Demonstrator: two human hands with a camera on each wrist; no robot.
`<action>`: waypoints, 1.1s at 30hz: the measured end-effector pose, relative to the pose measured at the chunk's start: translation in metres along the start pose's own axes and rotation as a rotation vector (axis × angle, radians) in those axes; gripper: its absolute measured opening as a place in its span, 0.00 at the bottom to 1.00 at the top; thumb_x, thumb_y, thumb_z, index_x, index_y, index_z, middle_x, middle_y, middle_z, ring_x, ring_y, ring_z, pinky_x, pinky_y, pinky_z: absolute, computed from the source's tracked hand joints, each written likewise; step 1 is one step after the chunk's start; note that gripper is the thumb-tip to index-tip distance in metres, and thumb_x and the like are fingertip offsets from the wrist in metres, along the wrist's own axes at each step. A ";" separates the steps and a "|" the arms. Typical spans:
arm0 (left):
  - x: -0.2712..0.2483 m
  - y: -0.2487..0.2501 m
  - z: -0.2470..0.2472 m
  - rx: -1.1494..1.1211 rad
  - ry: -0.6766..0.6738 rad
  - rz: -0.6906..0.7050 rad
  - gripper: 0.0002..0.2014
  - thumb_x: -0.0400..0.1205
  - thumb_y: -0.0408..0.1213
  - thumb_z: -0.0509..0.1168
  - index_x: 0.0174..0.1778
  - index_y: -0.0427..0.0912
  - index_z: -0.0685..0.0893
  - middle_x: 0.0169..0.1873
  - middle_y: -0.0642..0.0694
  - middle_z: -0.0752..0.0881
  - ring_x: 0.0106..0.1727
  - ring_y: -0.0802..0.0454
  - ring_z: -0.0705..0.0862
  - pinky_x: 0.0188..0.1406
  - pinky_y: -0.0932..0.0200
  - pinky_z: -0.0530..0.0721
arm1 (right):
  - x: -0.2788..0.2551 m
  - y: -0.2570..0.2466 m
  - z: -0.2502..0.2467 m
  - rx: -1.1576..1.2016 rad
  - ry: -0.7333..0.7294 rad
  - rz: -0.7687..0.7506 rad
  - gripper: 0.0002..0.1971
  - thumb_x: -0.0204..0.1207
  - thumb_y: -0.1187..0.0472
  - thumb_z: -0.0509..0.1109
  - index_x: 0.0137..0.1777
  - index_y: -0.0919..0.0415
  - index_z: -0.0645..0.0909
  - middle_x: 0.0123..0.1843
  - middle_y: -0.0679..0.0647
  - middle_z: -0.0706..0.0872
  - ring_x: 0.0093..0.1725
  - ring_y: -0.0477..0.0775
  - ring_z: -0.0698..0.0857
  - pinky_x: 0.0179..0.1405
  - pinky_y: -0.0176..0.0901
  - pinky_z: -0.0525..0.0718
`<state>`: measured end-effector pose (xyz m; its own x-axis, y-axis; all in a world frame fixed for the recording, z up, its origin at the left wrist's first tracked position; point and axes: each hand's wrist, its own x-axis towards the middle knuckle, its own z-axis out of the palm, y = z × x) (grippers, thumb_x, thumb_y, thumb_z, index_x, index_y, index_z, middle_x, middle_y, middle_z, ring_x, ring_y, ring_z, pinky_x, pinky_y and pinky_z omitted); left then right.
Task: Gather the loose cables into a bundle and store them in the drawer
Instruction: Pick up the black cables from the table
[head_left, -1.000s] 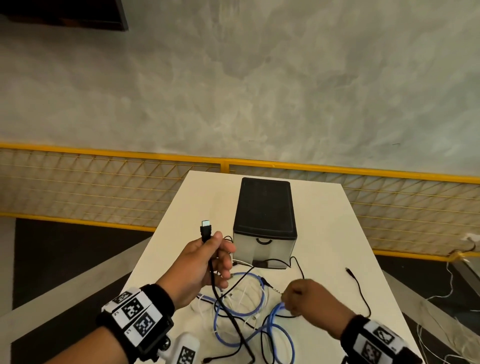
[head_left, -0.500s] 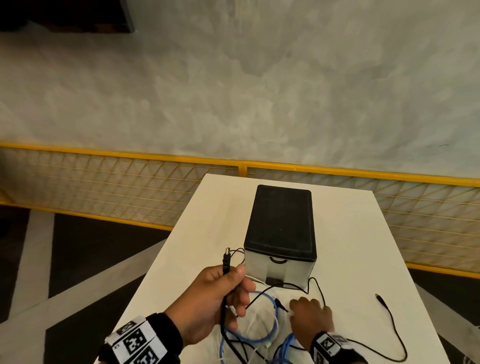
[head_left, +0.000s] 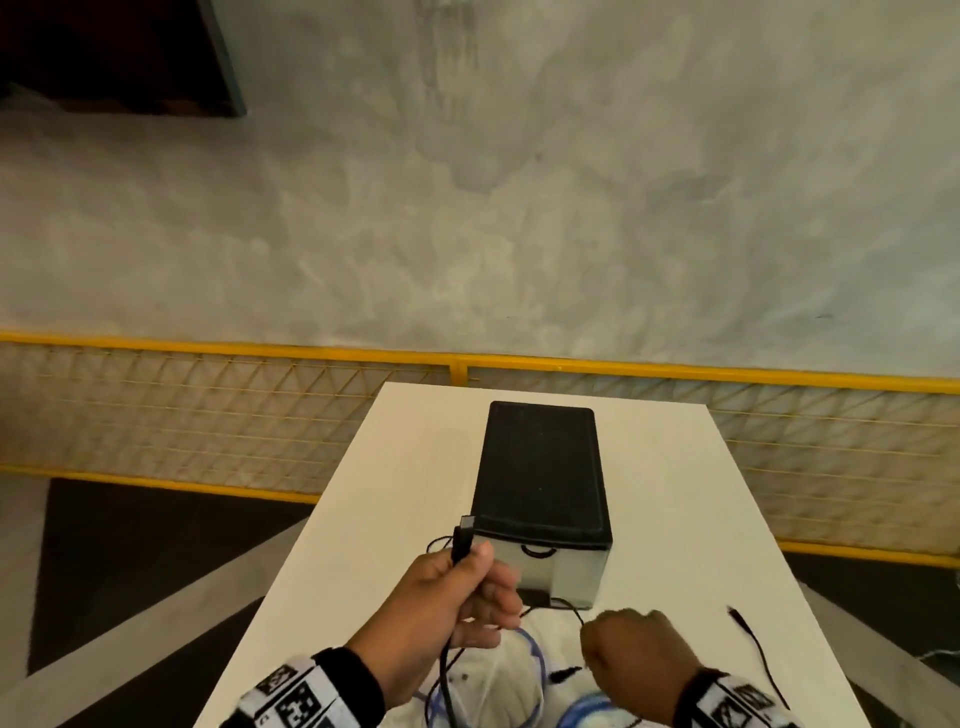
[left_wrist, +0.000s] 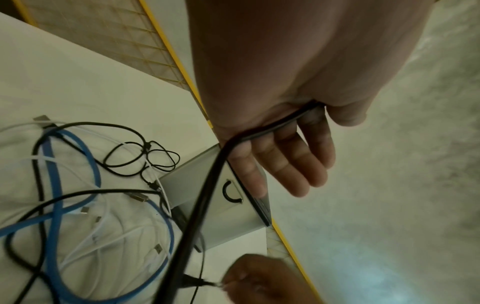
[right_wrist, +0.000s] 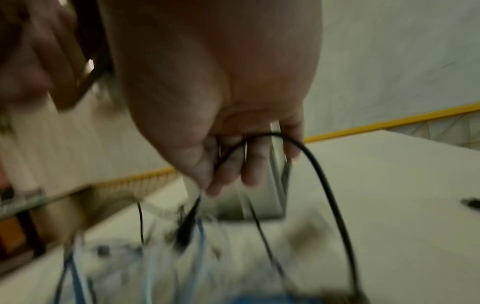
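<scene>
My left hand (head_left: 467, 587) grips a thick black cable (head_left: 461, 543) near its plug, which sticks up above the fist; in the left wrist view that thick black cable (left_wrist: 202, 197) runs down from my left hand (left_wrist: 293, 148). My right hand (head_left: 631, 660) pinches a thin black cable (head_left: 569, 605) just in front of the drawer box (head_left: 543, 478); the right wrist view shows this thin black cable (right_wrist: 324, 185) looping from my right hand (right_wrist: 233, 170). Blue, white and black cables (left_wrist: 85, 205) lie tangled on the white table (head_left: 395, 499). The drawer (left_wrist: 221, 205) is closed.
Another thin black cable (head_left: 753, 644) lies loose on the table's right side. A yellow-framed mesh fence (head_left: 208, 415) runs behind the table, with grey floor beyond. The table's left edge is close to my left wrist.
The head camera has tilted up, so the cable pile sits lower in the picture. My right hand has moved forward from the blue cable and taken a thin black cable. The left hand keeps its grip.
</scene>
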<state>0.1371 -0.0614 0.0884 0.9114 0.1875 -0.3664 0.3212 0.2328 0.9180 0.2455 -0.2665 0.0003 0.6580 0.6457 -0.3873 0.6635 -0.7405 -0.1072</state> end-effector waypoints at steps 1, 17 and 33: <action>0.000 0.000 0.003 0.028 -0.012 -0.001 0.21 0.87 0.49 0.58 0.46 0.37 0.90 0.38 0.39 0.92 0.41 0.45 0.90 0.45 0.51 0.85 | -0.009 0.001 -0.012 0.110 0.012 -0.026 0.12 0.76 0.54 0.56 0.45 0.47 0.82 0.54 0.48 0.85 0.60 0.56 0.83 0.57 0.49 0.77; -0.016 0.034 0.060 -0.169 -0.193 0.070 0.26 0.82 0.56 0.57 0.62 0.40 0.86 0.47 0.38 0.92 0.39 0.43 0.86 0.29 0.54 0.81 | -0.083 -0.082 -0.090 1.061 0.624 -0.111 0.07 0.82 0.63 0.63 0.43 0.51 0.75 0.24 0.55 0.85 0.23 0.44 0.81 0.29 0.38 0.79; -0.016 0.042 0.028 -0.155 -0.090 0.163 0.23 0.88 0.51 0.53 0.58 0.42 0.88 0.56 0.45 0.93 0.63 0.51 0.89 0.63 0.51 0.77 | -0.083 -0.066 -0.069 1.092 0.661 0.107 0.17 0.79 0.57 0.70 0.27 0.52 0.82 0.31 0.48 0.87 0.28 0.42 0.79 0.32 0.36 0.77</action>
<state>0.1434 -0.0814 0.1369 0.9693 0.1505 -0.1944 0.1314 0.3510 0.9271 0.1713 -0.2584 0.1033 0.9492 0.3103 0.0523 0.1682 -0.3598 -0.9178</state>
